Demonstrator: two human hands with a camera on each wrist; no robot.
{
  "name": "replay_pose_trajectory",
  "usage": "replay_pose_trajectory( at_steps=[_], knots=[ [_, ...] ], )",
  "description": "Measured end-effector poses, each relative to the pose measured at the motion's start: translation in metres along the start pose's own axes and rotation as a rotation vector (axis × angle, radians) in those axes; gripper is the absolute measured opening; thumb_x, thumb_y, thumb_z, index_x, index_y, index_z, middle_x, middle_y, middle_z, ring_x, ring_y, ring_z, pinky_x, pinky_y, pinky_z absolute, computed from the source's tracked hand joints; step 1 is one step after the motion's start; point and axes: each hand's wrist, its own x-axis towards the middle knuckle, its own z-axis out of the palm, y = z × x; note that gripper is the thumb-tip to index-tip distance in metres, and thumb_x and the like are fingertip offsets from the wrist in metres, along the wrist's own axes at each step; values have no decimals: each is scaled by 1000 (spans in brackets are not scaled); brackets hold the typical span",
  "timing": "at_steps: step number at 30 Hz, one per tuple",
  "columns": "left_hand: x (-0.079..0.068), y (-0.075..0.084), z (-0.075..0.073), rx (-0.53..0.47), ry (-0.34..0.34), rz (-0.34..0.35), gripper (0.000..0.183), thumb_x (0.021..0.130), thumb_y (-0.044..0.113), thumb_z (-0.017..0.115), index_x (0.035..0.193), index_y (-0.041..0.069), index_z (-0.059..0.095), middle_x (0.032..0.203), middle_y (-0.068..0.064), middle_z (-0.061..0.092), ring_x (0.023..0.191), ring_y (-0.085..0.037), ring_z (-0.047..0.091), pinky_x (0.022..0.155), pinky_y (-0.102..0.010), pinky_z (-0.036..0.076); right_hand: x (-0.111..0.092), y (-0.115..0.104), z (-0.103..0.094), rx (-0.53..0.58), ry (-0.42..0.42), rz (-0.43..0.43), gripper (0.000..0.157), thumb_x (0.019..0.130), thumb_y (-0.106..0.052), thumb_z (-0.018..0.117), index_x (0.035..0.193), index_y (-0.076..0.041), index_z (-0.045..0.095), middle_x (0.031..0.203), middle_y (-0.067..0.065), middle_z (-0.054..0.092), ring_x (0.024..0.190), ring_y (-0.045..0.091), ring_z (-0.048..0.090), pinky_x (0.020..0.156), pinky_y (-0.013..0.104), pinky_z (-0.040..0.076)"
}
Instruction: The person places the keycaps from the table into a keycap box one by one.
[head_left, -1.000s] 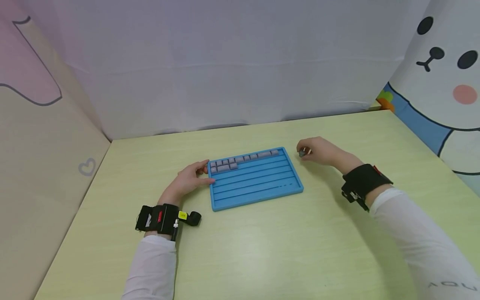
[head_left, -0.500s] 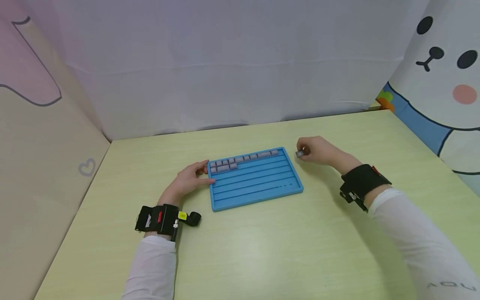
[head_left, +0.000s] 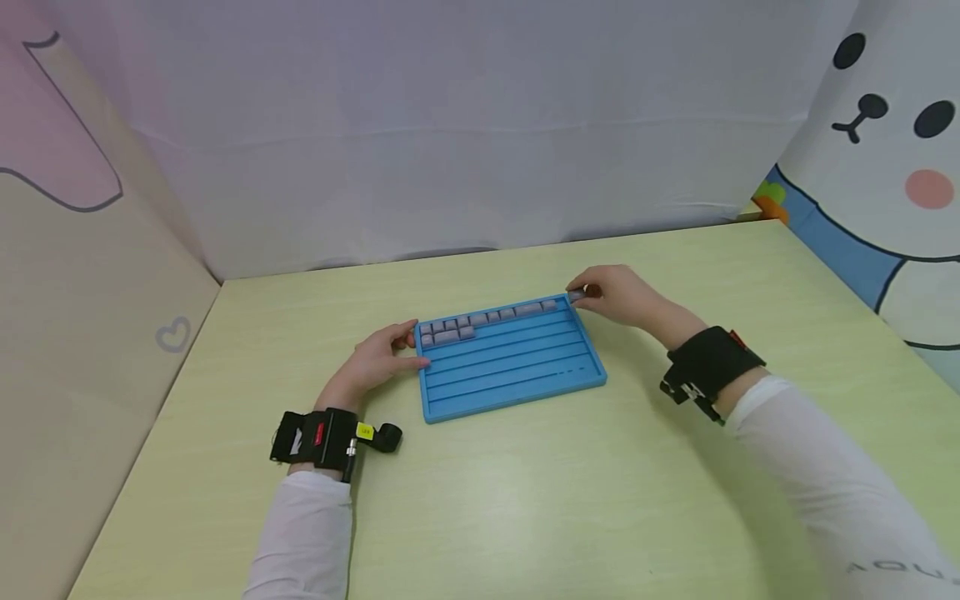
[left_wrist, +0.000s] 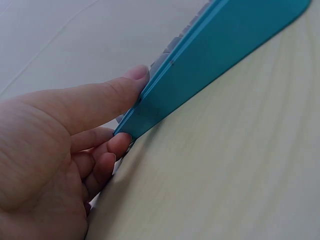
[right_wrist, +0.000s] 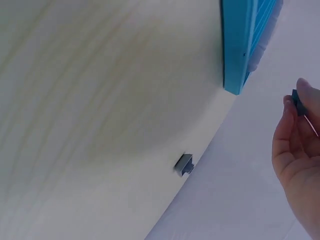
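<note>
A blue tray with ridged rows (head_left: 510,367) lies on the table, grey keycaps (head_left: 528,309) filling its top row and part of the second at the left. My left hand (head_left: 378,356) holds its left edge; in the left wrist view the thumb (left_wrist: 115,97) lies on the rim while fingertips touch the corner. Between thumb and fingers of my right hand (head_left: 622,296) is a small grey keycap (head_left: 576,294), at the tray's top right corner. The right wrist view shows this keycap (right_wrist: 299,103) raised above the tray's level.
A loose grey keycap (right_wrist: 185,164) lies on the table in the right wrist view; the right hand hides it in the head view. Pale wooden table (head_left: 495,500) surrounds the tray. A white cloth wall (head_left: 480,167) stands behind, with printed panels at both sides.
My right hand has moved left and slightly away from me, bringing the pinched keycap from beside the tray to its top right corner. The left hand and tray have stayed still.
</note>
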Motion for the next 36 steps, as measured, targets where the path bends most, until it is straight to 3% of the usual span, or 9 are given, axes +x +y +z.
replay_pose_trajectory(
  at_steps=[10,17,21,36],
  knots=[
    [-1,1,-1,-2,0,7,77,86,23,70,148,2,29,114,-11,47,109,-27,40,92,-39,34,11,-29,-2,20,1,-31,25,88,0,61,112,5,66,107,19,65,92,30,59,83,43,50],
    [-1,3,-1,-4,3,-5,77,86,24,71,148,4,30,114,-11,47,110,-27,39,92,-38,34,27,-49,6,47,-4,75,24,88,-4,61,111,3,66,106,18,65,96,30,61,84,41,50],
    [1,2,0,2,3,2,77,86,24,71,148,4,30,114,-11,47,109,-27,40,90,-38,34,34,-58,11,6,-21,81,24,88,-7,63,110,1,68,107,17,66,98,30,60,85,40,49],
    [-1,8,0,-7,5,-13,75,86,21,70,147,4,31,111,-9,47,109,-26,40,92,-38,33,43,-77,31,12,-93,70,23,88,-3,62,109,4,67,109,19,66,99,31,62,86,39,50]
  ],
)
